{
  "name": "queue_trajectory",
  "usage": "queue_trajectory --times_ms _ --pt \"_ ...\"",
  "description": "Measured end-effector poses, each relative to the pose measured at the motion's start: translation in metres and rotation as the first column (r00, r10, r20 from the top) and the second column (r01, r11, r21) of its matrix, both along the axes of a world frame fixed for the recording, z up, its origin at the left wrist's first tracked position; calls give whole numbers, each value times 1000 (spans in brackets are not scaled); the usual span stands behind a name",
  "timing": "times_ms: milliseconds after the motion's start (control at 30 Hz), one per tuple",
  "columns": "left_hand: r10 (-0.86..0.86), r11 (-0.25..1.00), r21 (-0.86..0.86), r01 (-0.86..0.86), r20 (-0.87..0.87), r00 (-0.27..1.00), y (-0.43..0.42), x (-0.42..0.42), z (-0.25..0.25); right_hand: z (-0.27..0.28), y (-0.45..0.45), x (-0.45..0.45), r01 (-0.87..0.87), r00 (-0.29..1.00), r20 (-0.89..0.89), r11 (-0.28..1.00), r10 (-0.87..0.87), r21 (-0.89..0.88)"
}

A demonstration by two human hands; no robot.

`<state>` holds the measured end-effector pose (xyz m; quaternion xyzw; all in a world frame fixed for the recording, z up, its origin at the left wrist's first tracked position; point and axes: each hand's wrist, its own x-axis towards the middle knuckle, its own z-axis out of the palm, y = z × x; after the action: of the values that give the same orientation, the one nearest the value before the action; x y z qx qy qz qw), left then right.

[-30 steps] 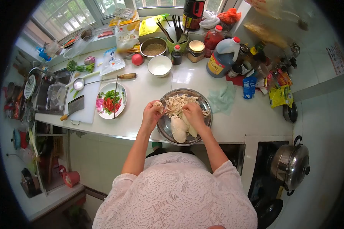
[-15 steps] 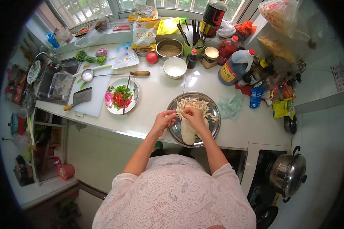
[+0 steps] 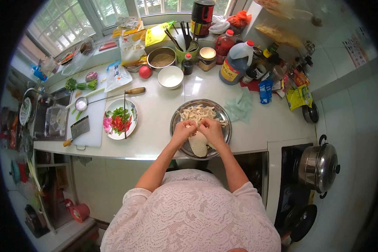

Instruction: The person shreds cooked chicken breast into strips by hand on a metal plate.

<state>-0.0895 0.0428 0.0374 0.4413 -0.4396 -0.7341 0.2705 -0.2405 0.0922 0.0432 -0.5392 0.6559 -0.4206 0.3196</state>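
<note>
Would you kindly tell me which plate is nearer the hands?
The steel plate, right beneath them; the flowered white plate, with red and green pieces, lies farther left.

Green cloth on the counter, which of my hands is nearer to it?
Your right hand: it is over the metal tray, left of the green cloth and closer to your body. Your left hand, also over the tray, is farther left.
</note>
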Motion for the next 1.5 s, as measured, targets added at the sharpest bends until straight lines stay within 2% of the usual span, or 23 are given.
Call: queue_trajectory --times_ms 100,167,300,367,400,433,467,533,600,667,700,733,833,900,933,1000,1033,1100,1233,1300,1400,1433,1500 --pt "-41 997 56 44 -50 998 -1 -4 7 -17 -2 -17 167 986 15 981 -166 -100" --pt "35 995 100 -24 -105 994 -3 -1 10 -27 0 -35 280 960 -6 960 -280 23" --pt "73 997 21 -72 -34 997 -15 7 4 -17 8 -42 325 942 84 945 -325 15" --pt "143 989 32 -144 18 990 -15 5 -3 -27 4 -44 249 939 232 967 -253 45" --pt "218 975 37 -221 69 974 -16 3 -2 -30 3 -44 251 939 233 967 -254 43" --pt "218 975 34 -221 69 974 -17 2 -2 -32 1 -42 258 961 107 966 -254 -22" --pt "201 972 119 -200 9 980 -17 2 -1 -35 0 -40 253 967 -21 964 -256 -86" --pt "196 963 198 -183 -50 979 -17 3 1 -11 1 -33 194 979 -44 980 -197 -50" --pt "127 912 411 -1 -280 952 -16 2 5 2 2 -23 139 988 -70 990 -139 -10" --pt "103 907 418 47 -329 939 -14 -3 3 4 1 -11 -59 986 152 998 62 -23" --pt "77 902 422 97 -376 923 -13 -6 4 8 3 -6 -94 995 42 995 95 -16" --pt "75 902 421 98 -377 923 -12 -6 5 6 3 -4 -93 995 42 996 94 -17" --pt "-10 922 354 155 -379 925 -10 -6 6 -1 2 -2 5 1000 16 998 -4 -56" --pt "-80 972 184 147 -330 941 -9 -6 5 -5 2 -7 11 950 310 1000 -16 19" --pt "-81 972 183 148 -330 940 -9 -7 6 -8 0 -9 12 951 310 1000 -17 18" --pt "-19 990 131 45 -193 981 -9 -9 8 -11 -1 -15 20 922 385 999 -33 39" --pt "-21 990 131 47 -194 981 -9 -11 8 -11 -1 -16 22 923 384 999 -35 39" --pt "-29 1000 7 29 -87 996 -8 -13 11 -7 0 -14 64 971 235 997 -55 -33" --pt "-77 991 -116 64 -117 990 -8 -15 17 17 7 -13 43 946 322 999 -35 -18" --pt "-125 970 -218 106 -76 989 -8 -15 16 32 9 -13 27 991 131 999 -31 31" --pt "-125 966 -237 101 -90 988 -1 -17 3 40 18 -11 43 999 30 998 -44 51" --pt "-128 966 -238 103 -92 988 0 -17 5 30 17 -14 46 998 28 998 -47 50" --pt "-113 988 -118 99 -116 987 1 -16 13 12 13 -17 60 967 248 998 -51 -28"
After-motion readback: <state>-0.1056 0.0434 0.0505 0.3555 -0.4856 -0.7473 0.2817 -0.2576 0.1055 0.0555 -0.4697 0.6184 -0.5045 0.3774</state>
